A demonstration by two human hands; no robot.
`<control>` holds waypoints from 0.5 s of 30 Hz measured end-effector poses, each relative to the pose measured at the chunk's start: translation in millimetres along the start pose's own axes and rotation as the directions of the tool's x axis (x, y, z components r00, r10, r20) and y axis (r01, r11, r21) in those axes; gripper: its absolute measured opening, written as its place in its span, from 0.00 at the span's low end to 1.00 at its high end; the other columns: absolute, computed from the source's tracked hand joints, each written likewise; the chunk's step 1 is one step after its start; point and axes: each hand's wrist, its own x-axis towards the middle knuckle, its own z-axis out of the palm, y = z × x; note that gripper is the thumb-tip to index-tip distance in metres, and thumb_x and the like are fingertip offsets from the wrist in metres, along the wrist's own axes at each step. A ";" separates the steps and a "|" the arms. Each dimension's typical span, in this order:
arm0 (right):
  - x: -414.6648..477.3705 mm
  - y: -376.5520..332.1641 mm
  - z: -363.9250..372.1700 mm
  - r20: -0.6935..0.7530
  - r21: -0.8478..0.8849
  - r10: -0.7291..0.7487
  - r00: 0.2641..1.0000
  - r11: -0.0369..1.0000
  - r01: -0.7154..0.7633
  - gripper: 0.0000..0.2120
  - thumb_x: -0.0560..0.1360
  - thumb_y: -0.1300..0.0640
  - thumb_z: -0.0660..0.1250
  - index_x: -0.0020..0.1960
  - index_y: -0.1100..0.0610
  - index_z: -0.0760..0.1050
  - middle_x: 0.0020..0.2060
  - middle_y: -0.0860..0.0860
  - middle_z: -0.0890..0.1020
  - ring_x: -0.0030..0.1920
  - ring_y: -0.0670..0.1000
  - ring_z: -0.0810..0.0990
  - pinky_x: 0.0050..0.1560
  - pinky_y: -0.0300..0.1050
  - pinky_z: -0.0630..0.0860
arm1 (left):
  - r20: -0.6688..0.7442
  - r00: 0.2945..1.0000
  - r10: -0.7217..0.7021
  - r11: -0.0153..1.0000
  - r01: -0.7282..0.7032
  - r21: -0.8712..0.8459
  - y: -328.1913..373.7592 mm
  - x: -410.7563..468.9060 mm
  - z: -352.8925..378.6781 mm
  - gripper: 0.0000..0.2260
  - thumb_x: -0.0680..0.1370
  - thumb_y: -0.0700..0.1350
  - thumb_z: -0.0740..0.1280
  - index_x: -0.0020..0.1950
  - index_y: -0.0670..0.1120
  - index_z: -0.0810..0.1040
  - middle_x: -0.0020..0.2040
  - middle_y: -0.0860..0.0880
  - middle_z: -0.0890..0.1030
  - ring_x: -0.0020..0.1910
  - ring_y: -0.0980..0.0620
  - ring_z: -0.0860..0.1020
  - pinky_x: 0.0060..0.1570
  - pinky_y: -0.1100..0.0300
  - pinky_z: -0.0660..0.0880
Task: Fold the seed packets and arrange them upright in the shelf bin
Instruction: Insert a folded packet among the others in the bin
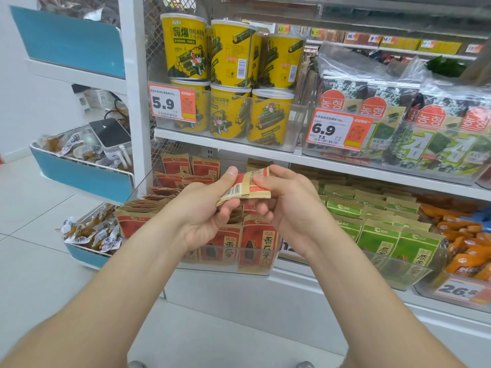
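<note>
Both grips on one seed packet. We hold it roughly flat, in the air, right above the clear bin on the lower shelf, not touching the bin.
Left grip: thumb pressed on top of the packet's barcode end, fingers curled under it, so it's pinching the packet.
Right grip: thumb on the other end, fingers curled beneath, also pinching the packet.
Barcode side of the packet faces up. A kraft strip lies across the red print, and we can't tell how far it's folded.
In the bin, the red packets of the front row stand upright against the front wall. Those behind are loose and slanted.
Just right of it are the green packets, upright in their own bin.
On the shelf above are stacked yellow cans behind a 5.9 price tag, with seaweed packs to their right.
Far left are blue baskets with small wrapped snacks.
</note>
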 end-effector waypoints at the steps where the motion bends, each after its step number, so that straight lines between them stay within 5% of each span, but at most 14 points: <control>1: -1.0 -0.9 0.6 -0.006 0.010 -0.016 1.000 1.000 0.016 0.33 0.82 0.65 0.70 0.82 0.59 0.60 0.32 0.57 0.83 0.24 0.48 0.74 0.24 0.39 0.69 | 0.013 1.000 -0.003 1.000 0.003 -0.017 -0.4 0.7 0.0 0.22 0.81 0.55 0.72 0.59 0.35 0.83 0.41 0.43 0.81 0.22 0.59 0.77 0.18 0.70 0.71; 12: -6.9 0.7 3.3 0.059 0.049 -0.097 0.994 0.994 0.094 0.35 0.83 0.59 0.71 0.84 0.54 0.57 0.34 0.56 0.82 0.28 0.49 0.75 0.28 0.40 0.71 | 0.132 0.989 -0.062 0.969 0.091 -0.228 -5.9 1.8 1.8 0.17 0.82 0.53 0.69 0.54 0.38 0.81 0.36 0.46 0.81 0.21 0.60 0.76 0.16 0.71 0.68; 15: -9.1 -1.0 3.7 0.018 -0.131 -0.179 0.984 0.975 0.180 0.33 0.84 0.58 0.71 0.83 0.52 0.59 0.35 0.56 0.85 0.27 0.50 0.77 0.29 0.42 0.74 | 0.047 0.999 0.018 1.000 -0.019 0.006 -7.0 -0.8 5.2 0.17 0.86 0.54 0.66 0.55 0.40 0.82 0.34 0.48 0.82 0.24 0.58 0.77 0.21 0.67 0.73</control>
